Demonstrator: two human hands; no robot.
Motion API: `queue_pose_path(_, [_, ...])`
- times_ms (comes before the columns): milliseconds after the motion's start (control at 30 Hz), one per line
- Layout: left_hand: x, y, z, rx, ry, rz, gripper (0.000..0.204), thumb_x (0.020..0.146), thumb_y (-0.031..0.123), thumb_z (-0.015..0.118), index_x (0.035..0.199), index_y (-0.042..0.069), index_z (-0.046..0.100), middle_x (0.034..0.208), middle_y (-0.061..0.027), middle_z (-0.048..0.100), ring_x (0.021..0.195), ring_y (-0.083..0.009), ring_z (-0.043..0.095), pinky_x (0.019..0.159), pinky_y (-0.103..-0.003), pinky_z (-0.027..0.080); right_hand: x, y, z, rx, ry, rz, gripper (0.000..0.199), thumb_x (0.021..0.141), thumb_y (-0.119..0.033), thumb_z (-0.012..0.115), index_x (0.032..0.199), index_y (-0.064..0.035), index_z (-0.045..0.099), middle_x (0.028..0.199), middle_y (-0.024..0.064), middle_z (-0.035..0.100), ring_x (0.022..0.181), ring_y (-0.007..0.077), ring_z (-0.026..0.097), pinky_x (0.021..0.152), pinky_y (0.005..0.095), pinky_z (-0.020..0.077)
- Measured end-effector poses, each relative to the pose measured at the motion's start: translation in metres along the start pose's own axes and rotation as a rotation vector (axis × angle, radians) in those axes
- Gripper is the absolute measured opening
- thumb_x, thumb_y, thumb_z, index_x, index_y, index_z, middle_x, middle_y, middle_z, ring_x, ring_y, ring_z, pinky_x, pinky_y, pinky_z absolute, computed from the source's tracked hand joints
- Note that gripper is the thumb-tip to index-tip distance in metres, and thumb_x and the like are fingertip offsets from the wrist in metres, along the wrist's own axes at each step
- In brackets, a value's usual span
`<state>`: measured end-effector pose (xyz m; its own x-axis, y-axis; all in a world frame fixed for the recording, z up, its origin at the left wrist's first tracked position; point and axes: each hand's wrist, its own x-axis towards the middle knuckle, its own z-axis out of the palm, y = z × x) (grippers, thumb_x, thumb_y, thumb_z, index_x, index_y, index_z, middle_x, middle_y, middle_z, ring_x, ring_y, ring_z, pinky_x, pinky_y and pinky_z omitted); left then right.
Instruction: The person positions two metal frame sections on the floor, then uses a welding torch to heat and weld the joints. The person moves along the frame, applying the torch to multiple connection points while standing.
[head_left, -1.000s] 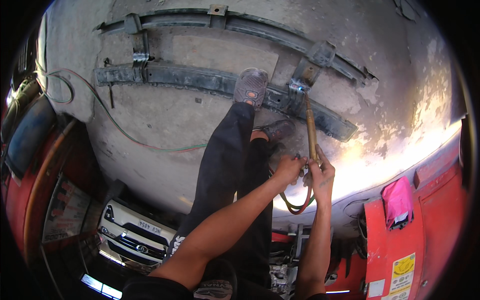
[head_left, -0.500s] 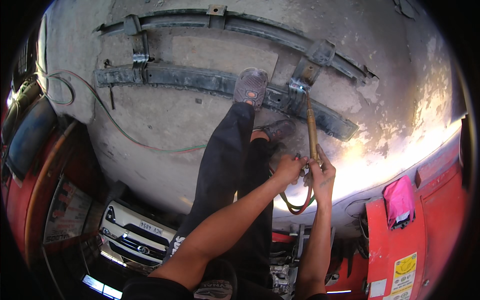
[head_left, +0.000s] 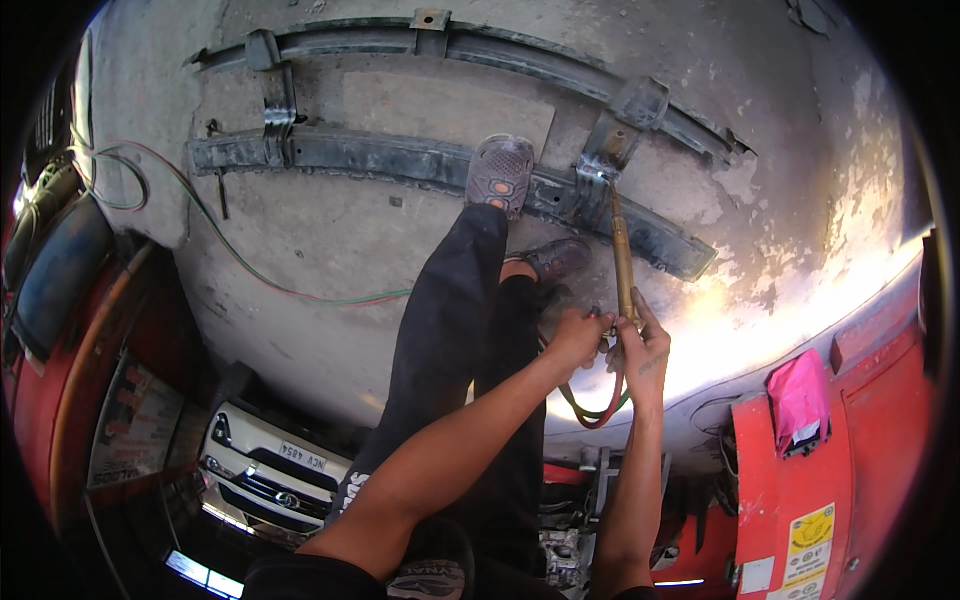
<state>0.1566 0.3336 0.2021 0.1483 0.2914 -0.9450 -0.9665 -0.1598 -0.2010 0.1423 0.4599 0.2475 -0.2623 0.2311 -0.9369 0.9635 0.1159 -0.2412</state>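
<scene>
Bare concrete floor [head_left: 400, 250] lies below me, two leaf spring packs [head_left: 420, 165] on it, my shoe [head_left: 500, 172] planted on the nearer one. My right hand [head_left: 645, 350] wraps the brass torch [head_left: 622, 255], tip at the clamp [head_left: 600, 170]; nothing has shifted over the last second. My left hand [head_left: 578, 338] pinches what seems the valve; hoses [head_left: 595, 405] loop beneath.

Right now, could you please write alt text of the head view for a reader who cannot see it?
Both hands, left hand and right hand, grip a long brass-coloured gas torch whose tip meets a clamp on the dark metal leaf spring lying on the grey concrete floor. One grey shoe presses on that spring.
</scene>
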Motion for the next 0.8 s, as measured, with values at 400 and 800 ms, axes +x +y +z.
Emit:
queue_pose_path(400, [-0.0006,0.0002,-0.002,-0.001,-0.03,0.003,0.029,0.102,0.025,0.062,0.088,0.0,0.063,0.07,-0.0047,0.057,0.047,-0.0097,0.046,0.041,-0.029,0.031,-0.0042,-0.0017,0.0012,0.004,0.022,-0.005,0.055,0.098,-0.014,0.061,0.15,-0.0002,0.05,0.074,0.0077,0.066,0.053,0.0104,0.057,0.047,0.0278,0.047])
queue_pose_path(800, [-0.0002,-0.0004,-0.0007,0.036,-0.014,0.012,0.029,0.101,0.025,0.061,0.087,0.0,0.064,0.07,-0.0048,0.058,0.047,-0.0097,0.047,0.041,-0.029,0.031,-0.0052,-0.0035,0.0006,-0.001,0.024,0.028,0.056,0.097,-0.014,0.061,0.149,0.0018,0.05,0.074,0.0077,0.066,0.055,0.0111,0.057,0.048,0.0279,0.0469])
